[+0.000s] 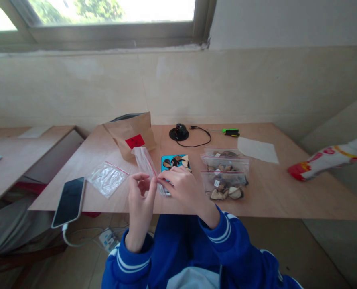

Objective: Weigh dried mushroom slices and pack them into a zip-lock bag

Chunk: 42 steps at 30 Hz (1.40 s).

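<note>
A clear zip bag (144,159) with a red seal line is pinched at its edge between my two hands, above the table. My left hand (140,200) grips it with thumb and fingers; my right hand (184,188) meets it at the same seal. Just behind my right hand lies a blue tray-like surface (163,158), partly hidden, bearing dark and pale dried slices (177,161) that look like mushroom. To the right, several filled zip bags (225,182) with small white labels overlap in a row, with similar dried pieces inside. Another clear zip bag (108,180) lies flat on the left.
A brown paper bag (136,126) with a red label stands at the back left. A phone (69,202) on a cable overhangs the front-left edge. Behind are a black round-based device (179,132), screwdrivers (231,132) and white paper (258,149). A bottle (325,160) is at right.
</note>
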### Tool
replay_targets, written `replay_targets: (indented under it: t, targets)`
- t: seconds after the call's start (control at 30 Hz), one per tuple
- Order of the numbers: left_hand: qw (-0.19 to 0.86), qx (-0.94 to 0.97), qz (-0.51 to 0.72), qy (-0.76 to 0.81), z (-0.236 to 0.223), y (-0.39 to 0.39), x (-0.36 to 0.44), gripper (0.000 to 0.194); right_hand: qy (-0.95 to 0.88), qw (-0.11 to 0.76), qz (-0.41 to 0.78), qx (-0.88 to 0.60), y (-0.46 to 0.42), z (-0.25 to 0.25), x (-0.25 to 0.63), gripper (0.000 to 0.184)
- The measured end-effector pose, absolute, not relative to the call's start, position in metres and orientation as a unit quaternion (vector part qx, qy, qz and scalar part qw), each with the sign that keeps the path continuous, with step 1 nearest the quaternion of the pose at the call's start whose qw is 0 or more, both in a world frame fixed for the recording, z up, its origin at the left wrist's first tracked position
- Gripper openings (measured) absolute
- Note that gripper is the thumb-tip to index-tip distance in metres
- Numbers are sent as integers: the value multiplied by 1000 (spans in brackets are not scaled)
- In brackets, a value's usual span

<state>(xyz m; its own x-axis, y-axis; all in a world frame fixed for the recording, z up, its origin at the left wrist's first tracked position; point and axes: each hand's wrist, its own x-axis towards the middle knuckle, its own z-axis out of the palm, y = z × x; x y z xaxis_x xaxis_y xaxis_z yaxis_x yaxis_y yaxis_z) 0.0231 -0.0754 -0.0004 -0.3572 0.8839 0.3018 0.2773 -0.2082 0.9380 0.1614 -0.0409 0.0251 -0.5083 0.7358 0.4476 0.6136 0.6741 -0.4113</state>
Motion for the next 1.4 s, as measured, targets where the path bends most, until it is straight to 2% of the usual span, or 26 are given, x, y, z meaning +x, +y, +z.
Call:
replay_targets:
  t: [0.13, 0.27, 0.4, 0.47, 0.63, 0.73, 0.8, 0.87, 0.97, 1.07, 1.2, 1.4]
  targets:
    - [222, 495, 583, 605, -10, -77, 19, 16, -810, 366, 157, -431, -32, 23, 179, 15]
    - [55, 523, 601, 601, -5, -83, 14, 17, -718, 443, 294, -449, -25, 30, 195, 16]
    - [-170, 655, 545, 494, 5, -90, 11, 28, -733, 411, 337, -425, -22, 41, 196, 16]
    - [-208, 738, 470, 436, 9, -91, 8, 36, -762, 381, 314, -420, -21, 45, 195, 17]
    - [-116, 874, 281, 378, 19, -80, -6, 35, -788, 341, 351, -373, -13, 49, 199, 20]
    - [-93, 882, 268, 375, 19, -68, -20, 26, -786, 337, 405, -325, -2, 41, 208, 26]
    - [-75, 869, 289, 394, 19, -63, -30, 25, -799, 343, 377, -318, 9, 26, 214, 29]
    - [-62, 848, 318, 419, 21, -58, -38, 21, -831, 324, 296, -342, 23, 5, 219, 52]
    - [-58, 826, 348, 439, 25, -53, -44, 19, -877, 201, 211, -381, 44, -29, 222, 90]
    - [-52, 821, 359, 441, 26, -50, -47, 18, -900, 108, 166, -388, 61, -49, 221, 103]
    - [-35, 819, 359, 446, 23, -52, -51, 17, -911, 70, 118, -388, 71, -53, 219, 96]
    - [-23, 810, 359, 463, 21, -54, -57, 18, -897, 116, 37, -425, 62, -53, 219, 59]
